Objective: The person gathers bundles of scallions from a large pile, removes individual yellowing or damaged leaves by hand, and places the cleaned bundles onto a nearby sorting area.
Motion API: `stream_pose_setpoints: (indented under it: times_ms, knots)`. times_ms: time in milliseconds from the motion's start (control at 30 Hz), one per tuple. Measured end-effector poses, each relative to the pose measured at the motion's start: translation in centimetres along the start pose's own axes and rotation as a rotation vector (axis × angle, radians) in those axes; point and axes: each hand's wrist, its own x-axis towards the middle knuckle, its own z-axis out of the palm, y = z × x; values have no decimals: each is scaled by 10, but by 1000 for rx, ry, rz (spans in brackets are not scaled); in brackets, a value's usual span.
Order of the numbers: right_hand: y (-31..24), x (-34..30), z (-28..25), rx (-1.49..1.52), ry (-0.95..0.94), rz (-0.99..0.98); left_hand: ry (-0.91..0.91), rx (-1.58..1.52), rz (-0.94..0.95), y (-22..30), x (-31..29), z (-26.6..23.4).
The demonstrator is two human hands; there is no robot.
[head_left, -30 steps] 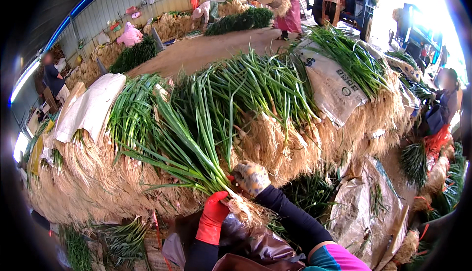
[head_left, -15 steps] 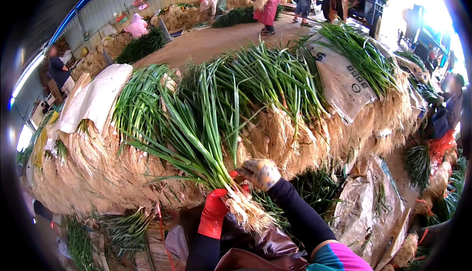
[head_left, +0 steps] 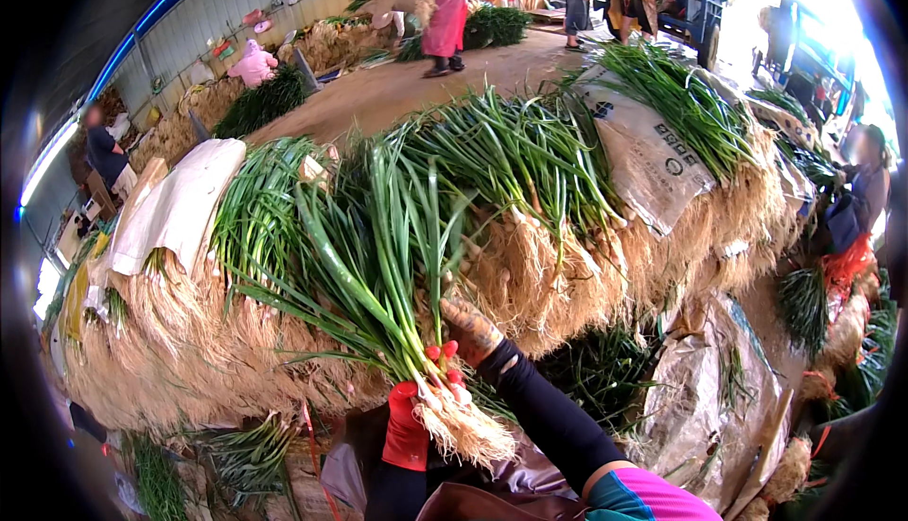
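Note:
My left hand (head_left: pixel 405 426), in a red rubber glove, is closed around the white root ends of a bunch of green onions (head_left: pixel 397 308). Red fingertips show on the far side of the stems, and pale roots hang below the grip. My right hand (head_left: pixel 472 328), in a soiled patterned glove, is just right of the bunch, its fingers stretched toward the upright stalks. Nothing can be seen held in it; whether its fingertips touch a stalk is unclear. In front of both hands lies a long heap of green onions (head_left: pixel 539 247), roots facing me.
A white sack (head_left: pixel 180 201) and a printed sack (head_left: pixel 653 157) lie over the heap. Crumpled plastic sheeting (head_left: pixel 695 408) is at the lower right. Beyond the heap, a person in a pink apron (head_left: pixel 445 20) stands on the floor; others are near a blue vehicle (head_left: pixel 695 25).
My right hand has moved slightly up and left, its fingers straighter. The bunch in my left hand has shifted a little left and down. Behind, the pink-aproned person has moved left.

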Motion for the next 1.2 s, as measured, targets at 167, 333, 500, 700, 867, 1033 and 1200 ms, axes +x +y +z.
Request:
stream_pose_setpoints:
  times_ms: [167,333,500,700,867,1033,1200]
  knots:
    - [-15,-59,6,-388,234,-199,-13,11,-7,-1,1,-7]
    - [-31,-82,0,-909,42,-103,4,-62,-13,-9,7,-11]
    - [-73,-98,-8,-2121,-421,98,-229,-52,167,0,10,-7]
    - [-145,-25,13,-2313,851,-572,-190,4,113,-1,30,2]
    - [-136,-20,15,-2332,719,-753,-133,2,93,-6,28,11]
    - [-54,-117,18,-2438,296,-992,-41,60,-47,-5,20,6]
    - [-64,-126,18,-1580,-81,-407,-18,171,-95,-6,14,-8]
